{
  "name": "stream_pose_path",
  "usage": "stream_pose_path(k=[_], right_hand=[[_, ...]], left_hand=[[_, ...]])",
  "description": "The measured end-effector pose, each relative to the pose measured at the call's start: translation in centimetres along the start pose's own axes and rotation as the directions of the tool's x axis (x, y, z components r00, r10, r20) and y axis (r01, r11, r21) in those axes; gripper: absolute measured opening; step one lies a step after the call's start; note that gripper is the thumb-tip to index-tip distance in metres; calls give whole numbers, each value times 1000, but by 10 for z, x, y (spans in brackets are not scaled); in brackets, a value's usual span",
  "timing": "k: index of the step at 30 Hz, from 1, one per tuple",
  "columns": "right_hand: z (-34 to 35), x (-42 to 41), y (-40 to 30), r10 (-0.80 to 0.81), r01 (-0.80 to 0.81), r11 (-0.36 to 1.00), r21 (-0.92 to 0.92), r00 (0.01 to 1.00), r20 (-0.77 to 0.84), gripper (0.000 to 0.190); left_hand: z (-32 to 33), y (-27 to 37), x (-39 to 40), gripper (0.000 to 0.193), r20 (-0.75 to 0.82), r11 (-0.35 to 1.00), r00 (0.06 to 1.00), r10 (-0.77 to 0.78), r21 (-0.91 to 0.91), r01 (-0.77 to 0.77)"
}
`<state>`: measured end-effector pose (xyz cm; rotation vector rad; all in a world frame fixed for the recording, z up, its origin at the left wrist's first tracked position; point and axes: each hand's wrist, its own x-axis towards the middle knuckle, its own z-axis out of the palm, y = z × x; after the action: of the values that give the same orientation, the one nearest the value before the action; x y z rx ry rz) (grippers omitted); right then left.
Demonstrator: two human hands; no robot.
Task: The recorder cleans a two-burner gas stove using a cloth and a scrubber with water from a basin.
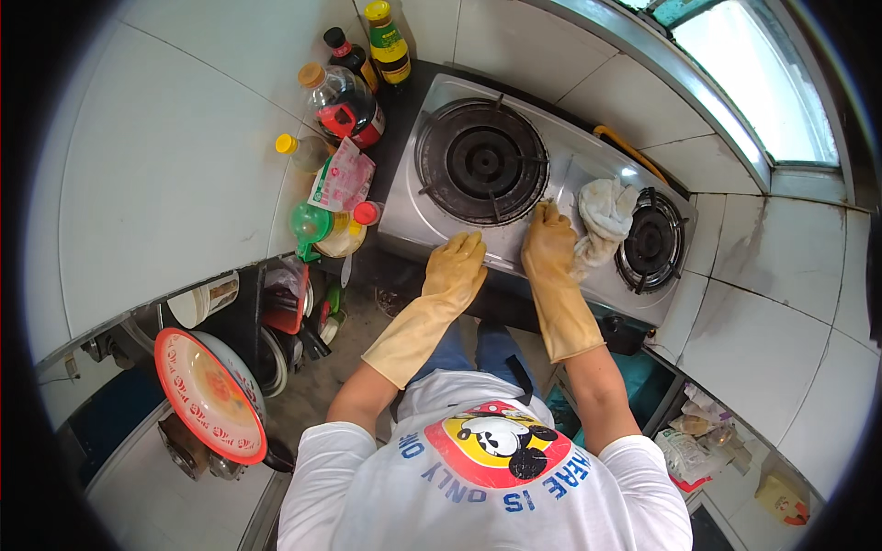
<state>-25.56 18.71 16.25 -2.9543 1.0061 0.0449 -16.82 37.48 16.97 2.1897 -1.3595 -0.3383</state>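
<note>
A steel two-burner gas stove (441,200) lies before me. My left hand (455,268), in a tan rubber glove, rests palm down on its front edge, fingers extended and close together, with nothing seen in it. Gloved the same way, my right hand (549,237) is curled at the right rim of the large left burner (486,162). Its fingertips touch the stove top by that rim; whether they pinch something small is hidden. Just right of this hand, a crumpled, stained white cloth (608,210) lies between the two burners. The smaller right burner (650,241) sits beyond it.
Left of the stove stand several sauce bottles (355,127), a pink and white packet (344,175) and a green-topped container (312,222). A red-rimmed enamel basin (207,392) is at lower left. A yellow hose (630,151) runs behind the stove, below the window (758,82).
</note>
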Motion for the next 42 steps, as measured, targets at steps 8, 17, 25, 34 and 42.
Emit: stream_pose_path(k=[8, 17, 25, 34, 42], right_hand=[[-2, -8, -26, 28, -29, 999, 23, 999, 22, 41], [7, -9, -32, 81, -82, 996, 47, 997, 17, 29], [3, -9, -38, 14, -12, 999, -45, 999, 51, 30], [0, -4, -32, 18, -14, 999, -41, 996, 91, 34], [-6, -4, -27, -26, 27, 999, -20, 997, 68, 32]], left_hand=[[-4, -5, -1, 46, 10, 1000, 1000, 4, -22, -4], [-3, -7, 0, 48, -17, 999, 999, 28, -44, -29], [-6, -9, 2, 46, -2, 998, 1000, 26, -58, -26], [-9, -10, 6, 45, 6, 994, 999, 49, -96, -48], [-9, -9, 3, 46, 27, 997, 999, 33, -70, -31]])
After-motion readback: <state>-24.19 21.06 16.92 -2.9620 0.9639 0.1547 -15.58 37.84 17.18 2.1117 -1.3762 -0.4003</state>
